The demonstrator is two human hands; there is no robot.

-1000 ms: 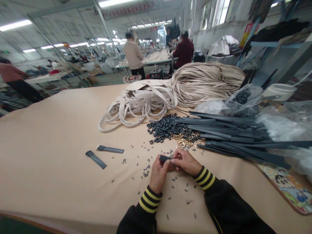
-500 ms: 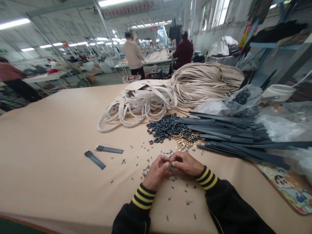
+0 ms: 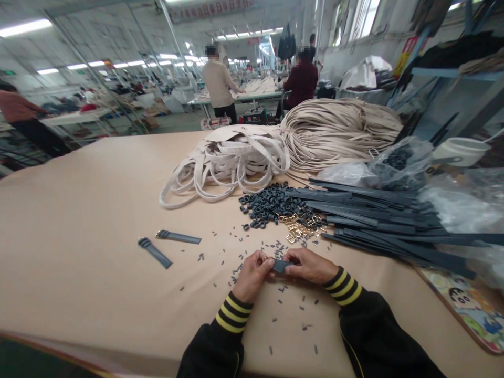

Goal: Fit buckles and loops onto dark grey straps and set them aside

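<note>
One wide tan paper-covered tabletop (image 3: 86, 210) fills most of the view. At its far side lies a big coil of cream flat strapping (image 3: 338, 128), and just beside it, to the left, a heap of cream looped fabric straps (image 3: 228, 163). To the right, a long sheaf of dark grey flat leather strips (image 3: 378, 215) fans out across the tabletop, with clear crumpled plastic bags (image 3: 378, 168) behind it. Between the looped straps and the strips sits a pile of small dark grey loop keepers (image 3: 268, 202), and touching its near edge a smaller cluster of gold metal buckles (image 3: 301, 227). Two short dark grey finished strap pieces (image 3: 155, 253) lie well apart from the hands, to the left. Tiny dark grey punched scraps (image 3: 283, 302) are scattered around the hands.

Near the front edge, the left hand (image 3: 252, 275) and the right hand (image 3: 311, 265) (both in black sleeves with yellow striped cuffs) meet over the tabletop. Between them is a short dark grey leather strap end (image 3: 280, 265), held level just above the surface. Both hands are closed on it, the left pinching its left end with thumb and fingertips, the right gripping its right end.
</note>
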